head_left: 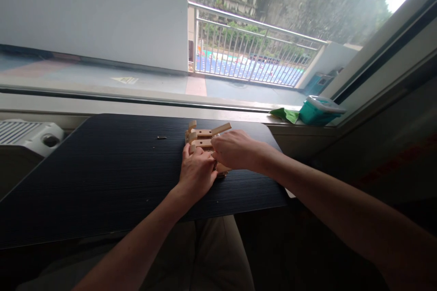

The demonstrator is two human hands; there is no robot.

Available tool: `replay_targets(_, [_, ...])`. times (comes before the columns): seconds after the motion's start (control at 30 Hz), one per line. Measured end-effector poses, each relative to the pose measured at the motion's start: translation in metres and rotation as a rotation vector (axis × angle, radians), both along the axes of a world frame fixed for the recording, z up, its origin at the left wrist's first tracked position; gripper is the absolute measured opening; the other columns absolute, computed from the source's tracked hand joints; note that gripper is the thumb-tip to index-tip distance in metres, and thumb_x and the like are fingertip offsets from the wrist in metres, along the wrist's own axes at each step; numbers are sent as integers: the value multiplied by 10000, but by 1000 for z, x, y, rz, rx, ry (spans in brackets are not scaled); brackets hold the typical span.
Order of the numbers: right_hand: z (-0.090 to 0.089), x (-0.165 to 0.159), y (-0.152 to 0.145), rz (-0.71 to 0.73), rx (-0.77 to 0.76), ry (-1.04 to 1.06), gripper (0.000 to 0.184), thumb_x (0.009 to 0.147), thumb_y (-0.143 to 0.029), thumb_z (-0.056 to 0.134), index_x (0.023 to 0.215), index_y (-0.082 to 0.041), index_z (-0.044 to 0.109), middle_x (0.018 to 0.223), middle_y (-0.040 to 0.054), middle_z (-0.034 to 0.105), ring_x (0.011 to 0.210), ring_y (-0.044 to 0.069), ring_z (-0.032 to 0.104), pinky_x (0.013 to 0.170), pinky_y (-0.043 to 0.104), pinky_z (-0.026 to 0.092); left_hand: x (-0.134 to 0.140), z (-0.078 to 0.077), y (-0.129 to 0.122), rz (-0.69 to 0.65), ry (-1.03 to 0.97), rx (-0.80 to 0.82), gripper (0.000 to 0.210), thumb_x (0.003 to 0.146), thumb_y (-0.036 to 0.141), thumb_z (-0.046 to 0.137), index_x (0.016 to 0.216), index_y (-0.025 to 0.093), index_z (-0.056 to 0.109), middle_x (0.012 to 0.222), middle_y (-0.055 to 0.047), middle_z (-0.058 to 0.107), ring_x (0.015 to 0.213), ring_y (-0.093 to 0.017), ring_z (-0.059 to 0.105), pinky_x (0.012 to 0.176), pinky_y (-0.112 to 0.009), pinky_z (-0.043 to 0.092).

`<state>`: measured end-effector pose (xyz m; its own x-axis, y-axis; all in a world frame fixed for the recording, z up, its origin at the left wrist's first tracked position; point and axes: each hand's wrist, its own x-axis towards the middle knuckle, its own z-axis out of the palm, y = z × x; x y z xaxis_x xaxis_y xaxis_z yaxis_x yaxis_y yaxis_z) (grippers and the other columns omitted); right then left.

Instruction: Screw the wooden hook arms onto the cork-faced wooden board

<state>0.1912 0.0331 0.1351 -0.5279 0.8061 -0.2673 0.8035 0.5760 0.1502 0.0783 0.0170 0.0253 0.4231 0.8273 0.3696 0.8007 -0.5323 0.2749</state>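
Observation:
A small slatted wooden piece [204, 132] with dark round holes and short upright blocks lies on the dark table [112, 168]. My left hand [198, 168] is closed on its near left side, fingers wrapped over the slats. Above the right part of the wood, my right hand [235, 148] is closed with the fingertips bent down beside the left hand. What those fingers pinch is hidden. One wooden strip [221, 128] slants up past the right knuckles. A thin small metal-looking piece [161, 137] rests on the table to the left.
Beyond the table's far edge runs a window sill [239, 116] under a large window. A teal box [319, 110] with a pale lid and a green cloth [285, 115] sit on the sill at right. A white radiator [29, 136] stands left of the table.

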Motion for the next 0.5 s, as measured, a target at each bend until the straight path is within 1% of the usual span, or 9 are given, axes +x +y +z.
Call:
replay_targets(0.13, [2, 1, -3, -23, 19, 10, 232, 804, -240, 444, 801, -146, 657, 791, 110, 686, 766, 208, 631, 582, 270, 412, -15, -1, -2, -83, -30, 23, 209, 708, 227, 613, 915, 251, 630, 1035, -48, 597, 1112, -264, 444, 1022, -499, 233])
replay_targets(0.23, [3, 3, -7, -32, 33, 10, 258, 823, -263, 416, 831, -144, 645, 832, 114, 684, 768, 208, 632, 601, 274, 417, -26, -2, -6, -73, -87, 74, 298, 725, 180, 584, 1009, 267, 590, 1130, -42, 566, 1194, -254, 392, 1042, -497, 205])
replay_targets(0.3, [5, 4, -8, -28, 38, -5, 268, 827, -272, 407, 856, -139, 637, 846, 120, 680, 771, 207, 631, 614, 274, 419, -32, 0, -9, -51, -112, 104, 314, 731, 176, 580, 1032, 265, 580, 1127, -43, 574, 1182, -254, 403, 1036, -492, 215])
replay_targets(0.4, [8, 3, -9, 0, 31, -34, 235, 785, -259, 461, 902, -139, 626, 867, 118, 674, 795, 218, 626, 607, 272, 416, -38, 3, -14, -43, -170, 120, 300, 747, 217, 584, 1045, 242, 576, 1104, -46, 594, 1117, -245, 454, 995, -445, 288])
replay_targets(0.5, [11, 1, -9, 21, 3, -70, 186, 753, -207, 506, 881, -142, 624, 884, 107, 673, 814, 216, 624, 605, 264, 413, -45, -2, -17, 5, -313, 72, 332, 761, 281, 584, 1087, 230, 544, 1122, -48, 588, 1088, -233, 481, 938, -399, 357])
